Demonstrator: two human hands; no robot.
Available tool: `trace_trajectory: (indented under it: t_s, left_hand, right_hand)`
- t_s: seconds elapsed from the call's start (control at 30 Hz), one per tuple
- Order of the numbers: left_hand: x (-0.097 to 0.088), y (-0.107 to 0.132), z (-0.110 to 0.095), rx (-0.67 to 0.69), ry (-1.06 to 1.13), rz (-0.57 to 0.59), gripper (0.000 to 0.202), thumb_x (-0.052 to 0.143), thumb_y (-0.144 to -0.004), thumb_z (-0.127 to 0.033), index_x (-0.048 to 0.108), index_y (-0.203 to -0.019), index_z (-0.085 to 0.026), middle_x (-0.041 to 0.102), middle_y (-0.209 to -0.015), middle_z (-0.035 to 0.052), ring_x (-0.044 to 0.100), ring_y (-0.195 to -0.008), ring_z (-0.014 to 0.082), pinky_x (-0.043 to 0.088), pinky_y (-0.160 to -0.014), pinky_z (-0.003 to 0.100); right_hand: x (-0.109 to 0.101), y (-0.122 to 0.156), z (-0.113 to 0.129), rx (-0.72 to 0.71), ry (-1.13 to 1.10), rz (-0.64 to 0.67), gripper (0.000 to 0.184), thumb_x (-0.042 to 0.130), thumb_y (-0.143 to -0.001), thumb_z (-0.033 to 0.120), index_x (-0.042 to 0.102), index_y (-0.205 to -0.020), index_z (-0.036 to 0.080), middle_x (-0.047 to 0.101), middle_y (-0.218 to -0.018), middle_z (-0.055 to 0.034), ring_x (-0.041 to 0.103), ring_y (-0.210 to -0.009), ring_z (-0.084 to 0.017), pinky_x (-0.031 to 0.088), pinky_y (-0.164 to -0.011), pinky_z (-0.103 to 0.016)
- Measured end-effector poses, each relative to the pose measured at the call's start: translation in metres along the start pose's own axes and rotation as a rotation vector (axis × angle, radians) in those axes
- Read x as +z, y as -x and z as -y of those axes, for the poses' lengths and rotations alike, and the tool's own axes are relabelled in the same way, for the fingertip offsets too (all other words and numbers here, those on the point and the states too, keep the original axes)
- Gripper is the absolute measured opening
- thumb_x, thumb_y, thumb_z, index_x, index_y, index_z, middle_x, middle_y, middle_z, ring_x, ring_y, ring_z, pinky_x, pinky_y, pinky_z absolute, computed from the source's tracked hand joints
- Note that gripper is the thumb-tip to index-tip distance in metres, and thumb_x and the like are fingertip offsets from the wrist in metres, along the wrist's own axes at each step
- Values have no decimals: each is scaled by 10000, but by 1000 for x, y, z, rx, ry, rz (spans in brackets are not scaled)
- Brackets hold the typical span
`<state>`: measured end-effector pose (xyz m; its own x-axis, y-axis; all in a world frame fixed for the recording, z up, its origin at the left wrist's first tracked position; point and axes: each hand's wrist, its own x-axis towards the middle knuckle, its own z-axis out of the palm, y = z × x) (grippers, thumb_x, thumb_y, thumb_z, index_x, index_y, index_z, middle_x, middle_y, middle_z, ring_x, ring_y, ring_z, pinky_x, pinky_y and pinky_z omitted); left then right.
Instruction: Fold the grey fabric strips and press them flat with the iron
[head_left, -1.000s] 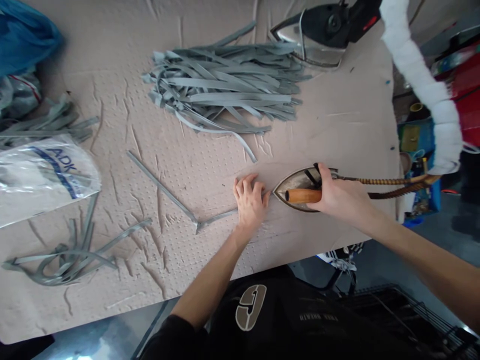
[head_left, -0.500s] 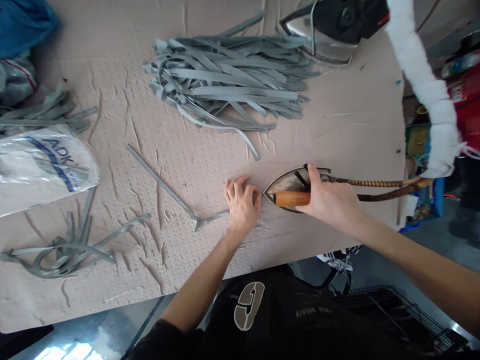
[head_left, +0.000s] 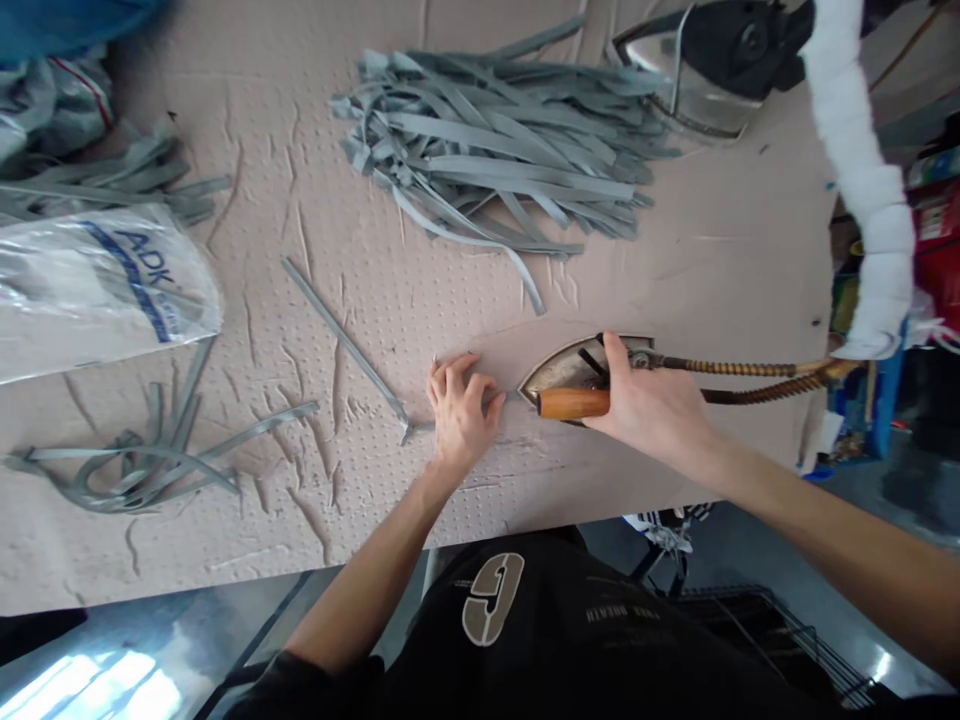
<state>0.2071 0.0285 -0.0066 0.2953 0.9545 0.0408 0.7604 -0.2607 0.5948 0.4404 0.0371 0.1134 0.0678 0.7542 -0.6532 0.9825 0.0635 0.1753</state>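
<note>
My right hand (head_left: 652,400) is closed round the wooden handle (head_left: 574,403) of an iron (head_left: 555,374). The iron lies flat on the padded table, its tip toward my left hand (head_left: 461,410). My left hand's fingers are curled down on a narrow grey fabric strip (head_left: 345,340), thumb and forefinger close together. A short piece of that strip shows between the thumb and the iron's tip, and its far part goes under the soleplate. Left of my hand the strip bends sharply at a fold and runs up and left.
A big pile of grey strips (head_left: 495,150) lies at the back, touching a second iron (head_left: 697,70). Loose strips (head_left: 150,460) and a clear printed plastic bag (head_left: 112,285) are on the left. A white-wrapped hose (head_left: 862,190) hangs at the right, joined to the iron's cords.
My left hand has shifted left, away from the iron's tip, so a bit of strip now shows between them. My right hand still holds the iron. The whole view has shifted slightly.
</note>
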Motion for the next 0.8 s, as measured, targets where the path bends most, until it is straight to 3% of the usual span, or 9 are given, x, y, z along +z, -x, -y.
trace_trajectory:
  t_s: [0.13, 0.37, 0.63, 0.8]
  left_hand:
    - [-13, 9, 13, -9, -34, -11, 116, 717, -881, -256, 620, -937, -224, 583, -1336, 119, 482, -1321, 321, 293, -1205, 628]
    - [-27, 25, 26, -31, -59, -55, 44, 658, -922, -209, 621, -944, -210, 587, -1308, 131, 489, -1290, 308, 324, -1194, 607]
    - [-39, 38, 41, -102, -53, -83, 30, 655, -925, -227, 627, -916, -222, 608, -1294, 112, 487, -1278, 299, 328, -1192, 594]
    - [-49, 48, 55, -138, -48, -115, 35, 630, -938, -239, 634, -907, -223, 623, -1272, 116, 498, -1265, 293, 336, -1183, 575]
  right_hand:
    - [-4, -2, 16, -63, 19, 5, 1037, 552, -873, 649, 216, -1598, -12, 717, -697, -138, 681, -620, -320, 384, -555, -338]
    - [-3, -2, 24, -51, 50, -36, 1073, 522, -865, 728, 243, -1588, -14, 714, -692, -121, 677, -604, -315, 381, -537, -334]
    - [-19, -1, 74, -166, 95, -86, 1021, 574, -870, 621, 254, -1582, -37, 733, -724, -146, 704, -650, -308, 392, -556, -329]
    - [-22, -1, 84, -159, 104, -73, 1031, 604, -853, 612, 256, -1585, -25, 744, -753, -159, 708, -664, -306, 406, -566, -330]
